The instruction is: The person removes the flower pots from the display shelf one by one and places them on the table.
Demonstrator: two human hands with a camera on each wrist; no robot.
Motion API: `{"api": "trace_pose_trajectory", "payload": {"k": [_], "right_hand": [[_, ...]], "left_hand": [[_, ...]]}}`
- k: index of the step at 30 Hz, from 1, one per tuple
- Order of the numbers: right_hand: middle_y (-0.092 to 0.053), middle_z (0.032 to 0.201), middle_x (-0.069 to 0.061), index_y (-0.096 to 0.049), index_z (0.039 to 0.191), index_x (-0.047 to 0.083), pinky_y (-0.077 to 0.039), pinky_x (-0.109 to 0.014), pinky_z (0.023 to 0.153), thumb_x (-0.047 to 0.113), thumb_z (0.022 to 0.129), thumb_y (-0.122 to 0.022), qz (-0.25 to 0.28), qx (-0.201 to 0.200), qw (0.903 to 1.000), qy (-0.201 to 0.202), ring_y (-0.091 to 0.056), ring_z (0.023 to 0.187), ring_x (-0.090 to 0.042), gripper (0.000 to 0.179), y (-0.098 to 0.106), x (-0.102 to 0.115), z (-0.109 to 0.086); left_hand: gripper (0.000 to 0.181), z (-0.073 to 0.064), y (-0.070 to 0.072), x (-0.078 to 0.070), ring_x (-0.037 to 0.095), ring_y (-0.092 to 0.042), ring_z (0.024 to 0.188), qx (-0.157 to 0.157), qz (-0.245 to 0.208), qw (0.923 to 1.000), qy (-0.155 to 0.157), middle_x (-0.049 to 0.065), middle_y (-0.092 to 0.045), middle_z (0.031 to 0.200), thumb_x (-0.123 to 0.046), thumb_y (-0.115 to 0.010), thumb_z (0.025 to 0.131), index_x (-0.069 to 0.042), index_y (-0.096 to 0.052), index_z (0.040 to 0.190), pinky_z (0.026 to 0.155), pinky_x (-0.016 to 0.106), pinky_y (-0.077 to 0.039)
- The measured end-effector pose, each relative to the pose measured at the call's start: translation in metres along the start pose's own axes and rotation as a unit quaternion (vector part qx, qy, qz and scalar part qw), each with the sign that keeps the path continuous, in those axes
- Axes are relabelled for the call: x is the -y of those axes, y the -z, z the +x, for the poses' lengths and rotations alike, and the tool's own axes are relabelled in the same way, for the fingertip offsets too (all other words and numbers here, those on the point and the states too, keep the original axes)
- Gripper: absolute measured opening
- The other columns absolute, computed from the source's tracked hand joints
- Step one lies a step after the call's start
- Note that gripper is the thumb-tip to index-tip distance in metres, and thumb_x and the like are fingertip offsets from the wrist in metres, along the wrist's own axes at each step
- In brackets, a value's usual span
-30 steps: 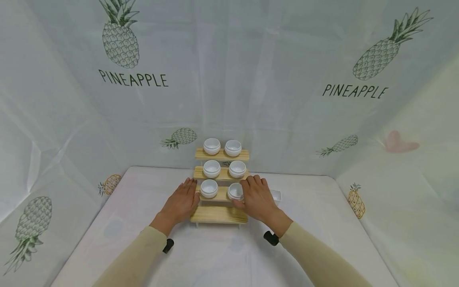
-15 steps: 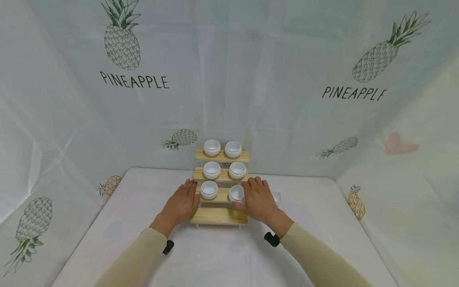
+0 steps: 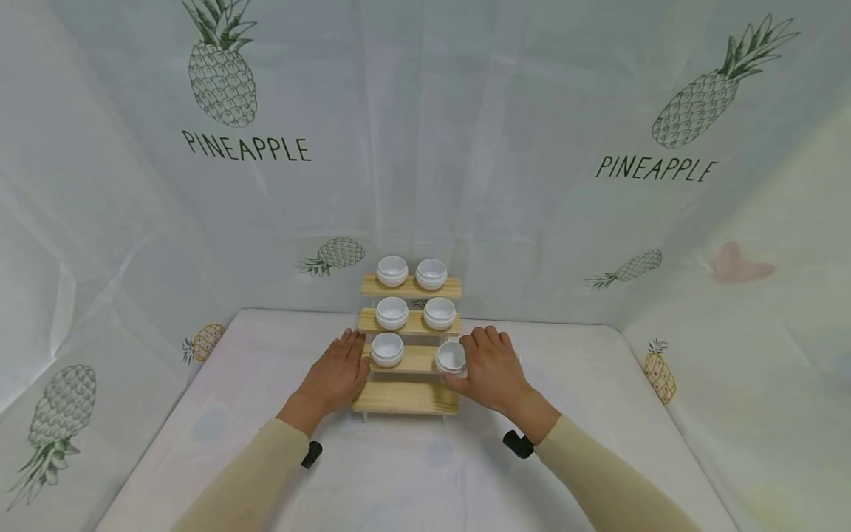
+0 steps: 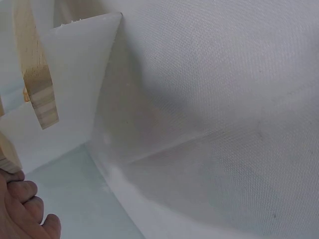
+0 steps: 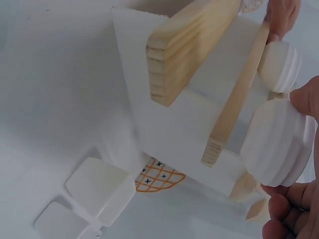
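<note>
A white bowl is held at the right end of the second board from the bottom of a four-step wooden stand; whether its base is touching the board cannot be told. It is pinched between the thumb and curled fingers of the right hand, which is spread only as wide as the bowl, at the bowl's right side. The left hand is laid along the left ends of the boards, its fingers straight and close together, with nothing gripped; the bowl is thus placed between the hands, close in the right one and well apart from the left.

On the same board, a matching bowl is set near the left end, just beside the left thumb. Two middle bowls are carried side by side on the board above, and two top bowls on the highest. The stand is placed near the far edge of the desk, about midway between its far corners. To the right of the stand, two white square dishes are seen from the right wrist; from the head they are mostly hidden by the right hand.
</note>
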State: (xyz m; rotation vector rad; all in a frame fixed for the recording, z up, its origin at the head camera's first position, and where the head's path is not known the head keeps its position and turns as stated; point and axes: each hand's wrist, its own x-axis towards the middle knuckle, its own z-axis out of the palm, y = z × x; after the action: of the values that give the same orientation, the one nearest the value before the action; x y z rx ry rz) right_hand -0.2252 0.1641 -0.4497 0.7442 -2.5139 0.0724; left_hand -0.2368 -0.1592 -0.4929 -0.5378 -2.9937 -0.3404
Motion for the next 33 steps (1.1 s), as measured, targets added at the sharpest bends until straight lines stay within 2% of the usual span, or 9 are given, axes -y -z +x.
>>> {"api": "trace_pose_trajectory", "payload": {"k": [5, 12, 23, 33], "right_hand": [[-0.059, 0.093, -0.007, -0.068, 0.102, 0.005, -0.043, -0.04, 0.075, 0.061, 0.085, -0.076, -0.005, 0.01, 0.9999, -0.005, -0.05, 0.088, -0.027, 0.06, 0.003, -0.005, -0.007], [-0.061, 0.093, -0.01, -0.068, 0.101, 0.003, -0.044, -0.041, 0.074, 0.056, 0.082, -0.079, -0.006, -0.012, 0.9997, -0.02, -0.052, 0.087, -0.029, 0.058, 0.0, -0.016, -0.027], [-0.061, 0.09, -0.011, -0.067, 0.102, 0.0, -0.042, -0.038, 0.069, 0.054, 0.078, -0.084, -0.008, -0.025, 0.9989, -0.039, -0.052, 0.084, -0.03, 0.061, -0.019, -0.034, -0.058], [-0.059, 0.092, -0.009, -0.067, 0.104, 0.0, -0.041, -0.037, 0.072, 0.053, 0.08, -0.084, -0.004, 0.018, 0.9984, -0.054, -0.051, 0.086, -0.028, 0.061, -0.044, -0.036, -0.082]], "left_hand": [[0.063, 0.0, 0.0, 0.001, 0.039, -0.025, 0.161, -0.001, -0.005, 1.0, 0.004, 0.026, -0.031, 0.169, -0.033, -0.029, 0.115, 0.009, -0.03, 0.161, 0.132, 0.053, -0.025], [0.064, 0.001, -0.003, 0.002, 0.038, -0.025, 0.161, -0.002, -0.001, 1.0, 0.002, 0.026, -0.031, 0.169, -0.035, -0.029, 0.115, 0.009, -0.03, 0.162, 0.132, 0.052, -0.025], [0.064, 0.001, -0.003, 0.002, 0.04, -0.027, 0.16, -0.011, 0.004, 0.9999, 0.0, 0.027, -0.033, 0.168, -0.035, -0.029, 0.115, 0.009, -0.032, 0.161, 0.131, 0.053, -0.027], [0.064, 0.0, 0.0, 0.003, 0.04, -0.024, 0.161, -0.004, 0.008, 0.9999, -0.006, 0.027, -0.031, 0.169, -0.035, -0.029, 0.115, 0.009, -0.03, 0.162, 0.131, 0.053, -0.027]]}}
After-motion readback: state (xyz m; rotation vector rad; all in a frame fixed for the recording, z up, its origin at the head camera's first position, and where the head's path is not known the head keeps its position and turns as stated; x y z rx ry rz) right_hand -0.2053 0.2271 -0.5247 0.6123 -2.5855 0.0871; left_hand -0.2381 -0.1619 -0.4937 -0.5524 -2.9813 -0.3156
